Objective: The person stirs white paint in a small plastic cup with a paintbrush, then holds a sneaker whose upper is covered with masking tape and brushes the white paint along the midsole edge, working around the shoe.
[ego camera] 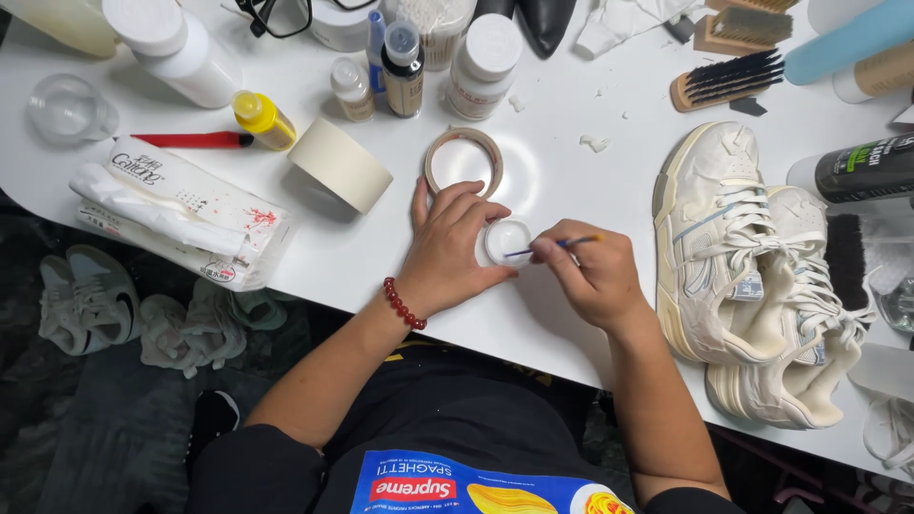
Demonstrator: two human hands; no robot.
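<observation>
- Small clear cup (507, 240): sitting on the white table (562, 124) near its front edge, between both hands.
- Left hand (449, 249): grip curling around the cup, steadying it.
- Right hand (592, 274): grip pinching a fine brush (550, 247), its tip dipping into the cup.
- Tape roll (464, 160): lying just behind the left hand.
- Pair of pale sneakers (752, 276): resting to the right.

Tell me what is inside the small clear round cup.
The thin blue-handled brush in the right hand dips its tip into the small clear round cup. The left hand covers its left side; any contents are indistinct.
</observation>
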